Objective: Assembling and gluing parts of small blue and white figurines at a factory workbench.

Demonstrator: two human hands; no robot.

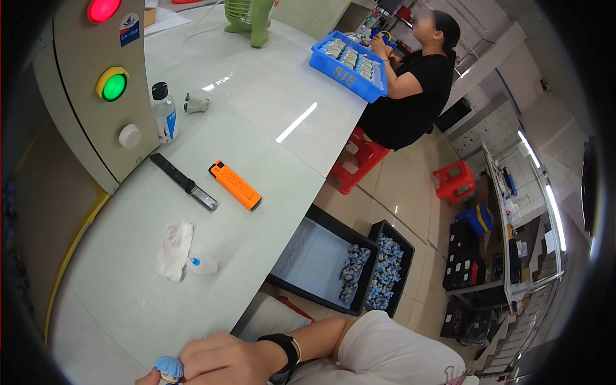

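Observation:
At the lower edge my right hand point(221, 358), a black band on its wrist, is closed with its fingers curled round a small figurine point(169, 367) that has a blue, rounded, ridged top. Only a fingertip of my left hand point(149, 378) shows, pressed against the figurine's left side; the rest lies outside the picture. The figurine's lower part is cut off by the frame. Ahead of the hands on the grey table lie a crumpled white tissue point(174, 251) and a small whitish bottle with a blue tip point(203, 264).
Farther up lie a black-and-silver cutter-like tool point(184, 182) and an orange case point(235, 185). A clear bottle point(165, 114) stands beside the machine point(96, 138) with lit buttons. Black bins point(307, 290) of blue pieces sit right. Beyond, a person point(410, 90) works behind a blue tray point(343, 76).

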